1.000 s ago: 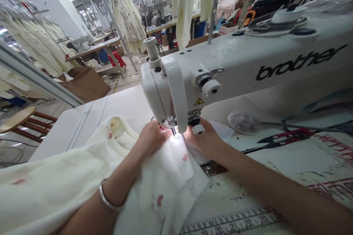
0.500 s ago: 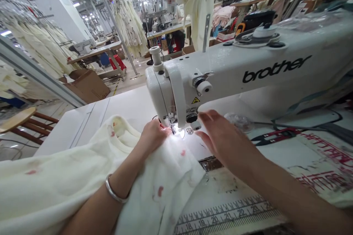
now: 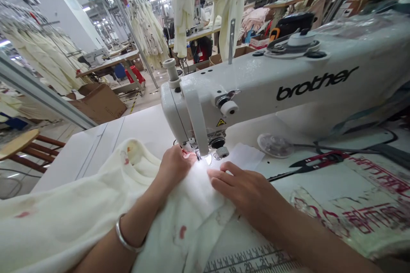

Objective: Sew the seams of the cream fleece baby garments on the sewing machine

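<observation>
Cloth point(image 3: 105, 196), cream with small reddish prints, lies bunched across the white table point(image 3: 141, 126), its worked edge at the lit presser foot point(image 3: 198, 158) of the sewing machine point(image 3: 246, 87). The step in hand appears to be placing that edge for stitching. The person's left hand point(image 3: 174, 164) is curled close against the foot, fingers bunched on the cloth; the right hand point(image 3: 241, 185) reaches over the right side, fingers outstretched, but whether they pinch or merely rest cannot be told. The hands are apart. The next move seems to call for smoothing the panel and keeping both hands clear of the needle. The longest run stretches from the left edge of view toward the foot, while the worked panel drops from there toward the person, slanting slightly left.
</observation>
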Demonstrator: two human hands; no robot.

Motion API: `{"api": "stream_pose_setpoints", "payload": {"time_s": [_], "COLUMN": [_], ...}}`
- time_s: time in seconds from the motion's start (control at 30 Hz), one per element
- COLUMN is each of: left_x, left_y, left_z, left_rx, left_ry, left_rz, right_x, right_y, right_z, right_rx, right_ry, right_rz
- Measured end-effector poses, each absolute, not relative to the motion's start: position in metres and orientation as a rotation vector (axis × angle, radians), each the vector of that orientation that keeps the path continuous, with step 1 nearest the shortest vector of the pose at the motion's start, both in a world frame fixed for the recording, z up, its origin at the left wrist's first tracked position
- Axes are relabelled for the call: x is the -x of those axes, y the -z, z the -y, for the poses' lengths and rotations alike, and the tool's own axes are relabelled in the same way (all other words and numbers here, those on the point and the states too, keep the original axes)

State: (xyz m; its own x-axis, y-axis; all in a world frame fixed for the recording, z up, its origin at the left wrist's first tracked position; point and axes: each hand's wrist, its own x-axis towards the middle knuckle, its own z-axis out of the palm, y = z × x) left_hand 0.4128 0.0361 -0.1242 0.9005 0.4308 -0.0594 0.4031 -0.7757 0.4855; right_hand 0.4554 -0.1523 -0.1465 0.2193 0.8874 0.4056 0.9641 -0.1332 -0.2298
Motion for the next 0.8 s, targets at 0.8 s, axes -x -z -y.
{"api": "stream_pose_setpoints", "payload": {"time_s": [0.8], "left_x": [-0.430], "left_y": [0.124], "left_z": [-0.073], "left_rx": [-2.550], "left_ry": [-0.016], "left_rz": [-0.508], "right_x": [-0.432], "right_y": [0.137], "right_z": [0.117], "right_rx": [2.341], "right_ry": [0.069], "right_rz": [1.667]}}
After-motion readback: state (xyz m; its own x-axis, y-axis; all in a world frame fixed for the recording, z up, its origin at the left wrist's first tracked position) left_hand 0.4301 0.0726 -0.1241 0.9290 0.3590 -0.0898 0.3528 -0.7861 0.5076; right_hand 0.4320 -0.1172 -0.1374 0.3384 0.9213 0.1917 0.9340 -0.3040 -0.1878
